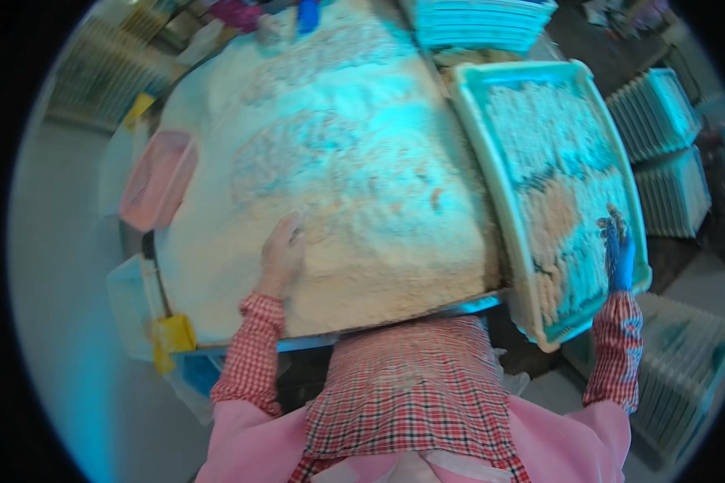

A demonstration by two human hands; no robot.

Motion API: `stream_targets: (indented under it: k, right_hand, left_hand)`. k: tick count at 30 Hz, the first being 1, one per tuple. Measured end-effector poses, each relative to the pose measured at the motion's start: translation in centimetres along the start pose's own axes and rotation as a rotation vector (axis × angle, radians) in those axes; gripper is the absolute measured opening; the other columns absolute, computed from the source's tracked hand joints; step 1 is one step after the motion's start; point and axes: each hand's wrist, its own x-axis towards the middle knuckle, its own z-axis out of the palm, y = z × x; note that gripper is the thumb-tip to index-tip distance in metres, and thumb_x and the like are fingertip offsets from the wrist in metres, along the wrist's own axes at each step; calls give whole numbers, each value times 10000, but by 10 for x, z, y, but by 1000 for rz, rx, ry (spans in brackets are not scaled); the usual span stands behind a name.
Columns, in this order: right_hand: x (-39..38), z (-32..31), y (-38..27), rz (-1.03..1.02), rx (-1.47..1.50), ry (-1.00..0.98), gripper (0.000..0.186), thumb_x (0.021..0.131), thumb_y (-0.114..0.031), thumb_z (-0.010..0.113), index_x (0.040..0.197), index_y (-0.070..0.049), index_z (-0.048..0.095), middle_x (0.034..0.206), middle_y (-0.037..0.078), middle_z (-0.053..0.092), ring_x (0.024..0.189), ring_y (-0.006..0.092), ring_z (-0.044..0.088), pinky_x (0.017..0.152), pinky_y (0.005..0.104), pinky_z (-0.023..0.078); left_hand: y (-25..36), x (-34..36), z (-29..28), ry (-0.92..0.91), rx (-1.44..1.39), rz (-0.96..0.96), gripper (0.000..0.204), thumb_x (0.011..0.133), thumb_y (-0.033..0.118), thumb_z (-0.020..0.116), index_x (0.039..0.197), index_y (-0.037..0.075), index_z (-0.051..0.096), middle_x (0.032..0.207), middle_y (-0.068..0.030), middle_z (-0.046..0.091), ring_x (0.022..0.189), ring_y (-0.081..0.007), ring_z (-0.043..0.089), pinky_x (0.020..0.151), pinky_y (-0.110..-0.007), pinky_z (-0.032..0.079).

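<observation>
My left hand (282,253) is over the near left part of a table (242,298) spread with pale, flour-like powder (362,282). Its fingers look curled together around a small whitish bit that I cannot make out. Out to the right, my right hand (618,249) is over the right side of a long pale green tray (491,173), its fingers apart, with nothing seen in them. Blue light tints this hand. Rows of powder-coated strips (544,129) lie in the tray, whiter at the far end and browner in a patch (552,217) near the middle.
Lumpy coated pieces (298,141) lie in the powder farther back. A pink basket (159,181) sits at the table's left edge, near a yellow object (173,334). Stacked trays (483,24) stand behind; ribbed crates (656,113) stand right. Another person's blue-gloved hand (307,16) shows at the far edge.
</observation>
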Motion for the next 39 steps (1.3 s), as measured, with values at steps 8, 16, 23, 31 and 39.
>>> stream_targets:
  k: [8,16,23,31,39]
  right_hand:
    - [-95,293,-94,276,514,-759,492,939,-443,542,1241,-54,565,1087,85,625,976,164,593,868,328,479]
    - [-136,395,-96,652,886,-629,441,948,-409,552,1189,-39,558,1055,52,606,951,170,567,815,329,482]
    - [-159,418,-41,199,1186,-707,534,1015,-283,383,1472,-42,247,1493,91,304,1350,219,307,1129,346,232]
    - [-144,359,-53,-12,855,-464,525,995,-309,434,1431,-32,334,1437,99,387,1299,207,381,1087,328,302]
    - [-114,225,-68,701,1123,-696,540,949,-489,483,1336,-112,486,1086,21,599,817,119,575,637,303,517]
  left_hand:
    - [27,-25,57,59,71,-96,316,807,238,646,1061,49,644,989,-164,615,938,-333,591,786,-411,478]
    - [98,-67,69,204,-36,3,437,885,187,537,1294,36,505,1242,-187,528,1142,-357,490,961,-435,389]
    - [148,-67,92,-1,-185,215,508,965,154,356,1446,0,305,1476,-234,311,1396,-385,234,1148,-461,141]
    - [142,-35,128,30,-571,230,537,993,303,338,1445,15,316,1510,-163,297,1400,-298,249,1154,-418,145]
    - [141,-13,89,33,-297,358,478,957,186,400,1396,-2,391,1484,-195,319,1376,-345,284,1123,-440,234]
